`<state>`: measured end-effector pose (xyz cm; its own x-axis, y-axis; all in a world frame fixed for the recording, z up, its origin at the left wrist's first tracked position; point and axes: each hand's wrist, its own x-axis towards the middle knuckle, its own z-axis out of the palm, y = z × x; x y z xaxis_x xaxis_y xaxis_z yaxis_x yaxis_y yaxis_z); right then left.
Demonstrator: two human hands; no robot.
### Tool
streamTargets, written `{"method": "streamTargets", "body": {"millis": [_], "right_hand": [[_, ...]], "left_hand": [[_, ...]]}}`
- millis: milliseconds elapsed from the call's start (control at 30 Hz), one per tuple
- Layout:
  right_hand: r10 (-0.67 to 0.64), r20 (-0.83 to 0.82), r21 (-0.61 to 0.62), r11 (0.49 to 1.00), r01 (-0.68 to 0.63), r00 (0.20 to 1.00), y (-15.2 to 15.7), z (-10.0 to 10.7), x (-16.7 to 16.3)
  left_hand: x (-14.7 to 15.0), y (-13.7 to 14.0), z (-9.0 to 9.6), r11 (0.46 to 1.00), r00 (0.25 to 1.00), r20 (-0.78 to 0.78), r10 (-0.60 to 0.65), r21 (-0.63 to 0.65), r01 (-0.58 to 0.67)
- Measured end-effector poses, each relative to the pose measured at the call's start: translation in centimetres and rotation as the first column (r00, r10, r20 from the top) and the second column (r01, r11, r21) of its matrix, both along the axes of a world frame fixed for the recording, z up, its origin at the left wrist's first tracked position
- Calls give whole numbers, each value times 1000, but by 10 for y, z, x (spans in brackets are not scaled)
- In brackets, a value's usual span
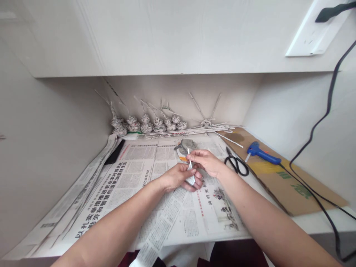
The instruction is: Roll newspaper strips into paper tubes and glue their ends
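Observation:
A long newspaper strip [160, 231] runs from below the table edge up to my hands, its upper end rolled into a thin white tube. My left hand [176, 177] is closed around the strip just below the rolled part, fingers curled under it. My right hand [208, 161] pinches the narrow tip of the tube between thumb and fingers. Both hands are above the newspaper-covered table [136, 174]. Just behind them lies a crumpled grey cloth-like item [187, 145] with a bit of orange beneath it.
Black-handled scissors [236, 163] lie to the right. A blue glue gun [263, 152] with a cord rests on cardboard [297, 189]. Behind stand several gourd-shaped woven paper pieces [146, 124] and paper sticks [189, 130]. Paper strips [80, 202] and a dark flat object [115, 152] are left.

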<state>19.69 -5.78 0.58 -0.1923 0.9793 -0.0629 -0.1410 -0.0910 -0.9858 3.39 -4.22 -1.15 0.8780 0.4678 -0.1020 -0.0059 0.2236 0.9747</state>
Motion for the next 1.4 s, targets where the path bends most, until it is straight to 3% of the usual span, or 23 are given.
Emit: {"method": "streamTargets", "body": {"millis": [100,333,533,733,933,1233,1400], "right_hand": [[137,17,-41,990,-137,990,0,-2,2],[-71,-24,-4,997,71,997,4,-4,0],[107,24,-27,994,-106,994,2,-4,4],[-40,-9,10,999,40,999,4,-5,-1],[160,7,-68,985,-159,987,-2,-1,-1],[-20,-28,-29,999,20,999,1,-5,-6],[66,-8,-15,998,-66,998,-1,-2,-3]], "left_hand": [[0,1,0,1000,1000,6,11,-13,-11],[0,-1,1,1000,999,-36,-11,-20,10],[0,-1,1,1000,999,-35,-2,-14,1],[0,0,1,1000,1000,-31,-4,-9,4],[-1,2,1,1000,1000,3,10,-16,-10],[0,1,0,999,1000,-16,27,-19,-27],[-2,1,3,999,1000,-6,29,-19,-29]]}}
